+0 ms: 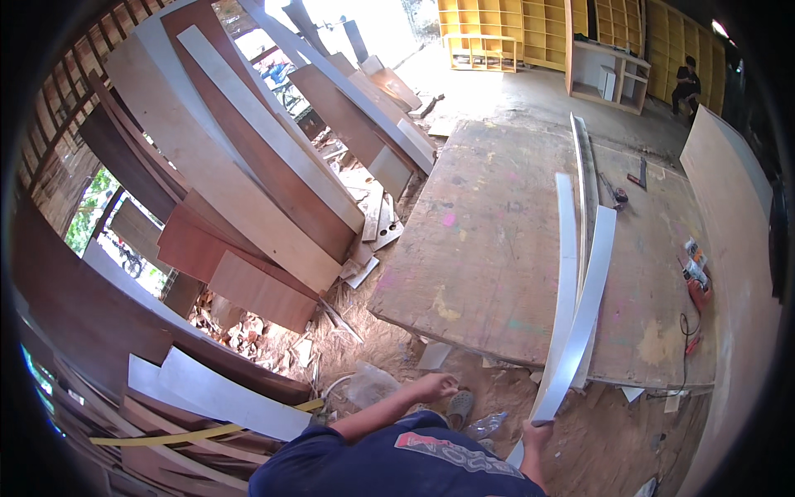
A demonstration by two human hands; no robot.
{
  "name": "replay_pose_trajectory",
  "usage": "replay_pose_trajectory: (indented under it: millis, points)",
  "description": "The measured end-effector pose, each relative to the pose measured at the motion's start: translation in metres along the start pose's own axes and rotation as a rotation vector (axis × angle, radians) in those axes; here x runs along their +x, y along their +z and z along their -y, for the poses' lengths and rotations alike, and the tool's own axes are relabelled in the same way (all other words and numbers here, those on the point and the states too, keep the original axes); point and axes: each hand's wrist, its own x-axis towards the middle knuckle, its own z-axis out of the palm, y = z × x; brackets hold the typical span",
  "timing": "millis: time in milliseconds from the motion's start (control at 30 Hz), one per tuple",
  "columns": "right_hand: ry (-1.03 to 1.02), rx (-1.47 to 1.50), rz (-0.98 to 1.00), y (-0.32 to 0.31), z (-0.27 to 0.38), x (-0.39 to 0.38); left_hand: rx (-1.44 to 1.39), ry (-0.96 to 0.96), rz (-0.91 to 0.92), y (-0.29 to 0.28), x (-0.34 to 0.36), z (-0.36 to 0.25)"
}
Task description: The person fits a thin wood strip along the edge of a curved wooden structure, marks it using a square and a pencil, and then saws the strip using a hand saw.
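Observation:
My right hand [538, 434] is closed round the near end of a long white strip [581, 335], whose far end reaches out over the worktable. A second white strip [566, 265] runs beside it and meets it near the hand; whether I grip that one too is hard to tell. Under them a long narrow board [582, 166] with a pale edge lies on the worktable [489, 248]. My left hand [436, 386] hangs in front of my body, its fingers curled in with nothing visible in them. It is near the table's front edge, touching nothing.
Tall panels [224, 149] lean at the left. White offcuts [224, 393] lie near my left arm. A tape measure [619, 195] and a red power tool [697, 294] with a cord rest on the table. A large board [733, 248] stands at right; a person [686, 83] sits far off.

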Motion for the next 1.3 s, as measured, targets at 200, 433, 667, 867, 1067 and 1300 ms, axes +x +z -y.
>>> replay_pose_trajectory:
  millis: [200,433,667,867,1067,1300]
  points:
    - [-0.113,0.148,0.087,-0.077,0.009,-0.035,-0.008,0.17,0.297,0.075,0.027,-0.08]
    - [-0.259,0.259,0.243,-0.152,0.027,-0.079,-0.797,0.111,0.444,0.127,0.056,-0.178]
    - [-0.231,0.179,0.466,-0.218,0.085,-0.094,-0.901,0.549,0.532,0.136,0.008,-0.296]
    - [-0.198,0.098,0.403,-0.256,0.14,-0.108,-0.94,0.435,0.27,0.148,0.009,-0.307]
    - [-0.101,0.017,0.067,-0.254,0.08,-0.118,-0.933,0.295,-0.065,0.087,0.023,-0.25]
    - [-0.365,0.023,-0.332,-0.263,0.114,-0.146,-0.553,0.069,-0.217,-0.043,0.08,-0.09]
